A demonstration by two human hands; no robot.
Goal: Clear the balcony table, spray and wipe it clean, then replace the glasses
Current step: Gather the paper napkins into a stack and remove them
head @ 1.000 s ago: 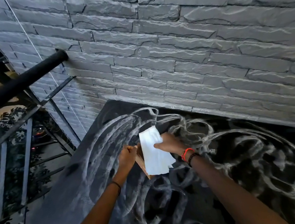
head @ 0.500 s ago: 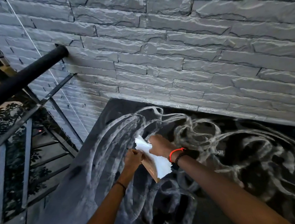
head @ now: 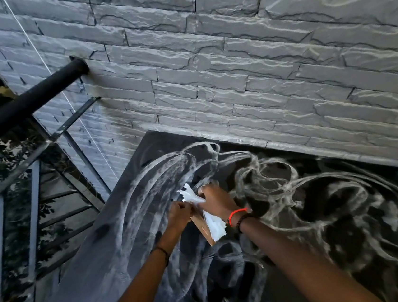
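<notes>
Left grip point(head: 181, 211) is curled round the top of a flat brown card-like piece point(head: 203, 231). Touching it, the right grip point(head: 214, 198) is closed on a white paper tissue point(head: 213, 223), with an orange cord bracelet point(head: 237, 212) at its wrist. A second ago the tissue hung as a flat folded sheet between the hands. Now it is bunched, with a crumpled tuft poking out above the knuckles and a tail hanging below. I judge it is being wadded up for another pass.

Both hands hover over the middle of the dark rectangular tabletop point(head: 84, 288), which is covered in swirling white cleaner smears point(head: 324, 211). Wiping therefore looks unfinished, and no glasses are in view. Beyond the left edge runs a black round metal railing point(head: 26, 106). Behind the tabletop rises a grey rough stone-tile wall point(head: 233, 72). No brand, label or writing can be read anywhere.
</notes>
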